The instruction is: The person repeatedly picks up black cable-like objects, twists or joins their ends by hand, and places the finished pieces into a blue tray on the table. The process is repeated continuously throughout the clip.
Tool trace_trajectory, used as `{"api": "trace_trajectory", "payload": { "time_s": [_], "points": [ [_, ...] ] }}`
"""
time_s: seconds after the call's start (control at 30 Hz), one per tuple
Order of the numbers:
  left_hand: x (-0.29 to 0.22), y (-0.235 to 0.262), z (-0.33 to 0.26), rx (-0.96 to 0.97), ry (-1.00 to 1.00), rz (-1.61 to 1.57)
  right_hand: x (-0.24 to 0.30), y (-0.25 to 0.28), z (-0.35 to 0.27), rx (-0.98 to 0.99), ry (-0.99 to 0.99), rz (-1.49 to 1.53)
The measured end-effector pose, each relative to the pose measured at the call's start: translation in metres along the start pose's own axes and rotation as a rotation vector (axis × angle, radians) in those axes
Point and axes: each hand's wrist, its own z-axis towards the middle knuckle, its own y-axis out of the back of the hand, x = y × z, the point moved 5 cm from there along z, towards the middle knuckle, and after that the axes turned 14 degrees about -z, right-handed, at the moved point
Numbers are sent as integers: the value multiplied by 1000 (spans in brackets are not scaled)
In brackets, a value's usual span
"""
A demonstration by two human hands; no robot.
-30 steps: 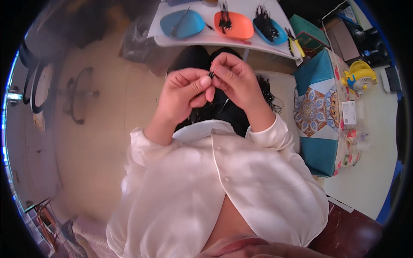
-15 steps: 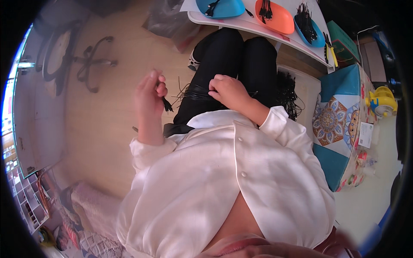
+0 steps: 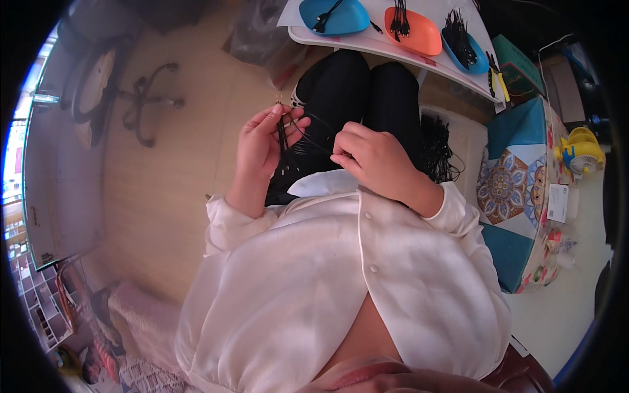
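Above my left thigh, my left hand (image 3: 260, 143) is closed on several short black cables (image 3: 283, 139). Their bare-looking ends stick up past the thumb, and their plugs hang below the fingers. From there a thin black wire runs across toward my right hand (image 3: 380, 157). Thumb and forefinger of that hand pinch the wire near its end, over my right thigh. More thin strands lie across the dark trousers (image 3: 341, 92) beneath, partly hidden by both hands.
Ahead, a white table (image 3: 393, 49) bears a blue tray (image 3: 354, 25), an orange tray (image 3: 426, 44) and another blue tray (image 3: 481, 64), each with black cables. Yellow-handled pliers (image 3: 503, 86) lie at its right edge. A tangle of black cables (image 3: 440, 149) sits beside my right leg.
My left hand has moved right and inward with the cables, over the lap. The right hand has lifted slightly from the thigh and moved right, now pinching a wire.
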Motion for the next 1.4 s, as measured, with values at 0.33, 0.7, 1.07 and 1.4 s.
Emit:
{"api": "trace_trajectory", "payload": {
  "time_s": [0.33,0.7,1.07,1.4],
  "points": [
    [-49,-56,5,217,-358,-46,-20,-34,-24,250,193,-261],
    [-6,-109,-18,481,-183,-44,-37,12,11,52,-91,577],
    [-29,-102,-8,130,-423,-10,-27,23,-8,-262,-134,508],
    [18,-123,-23,331,-341,151,-17,15,-4,-466,-66,279]
  ]
}}
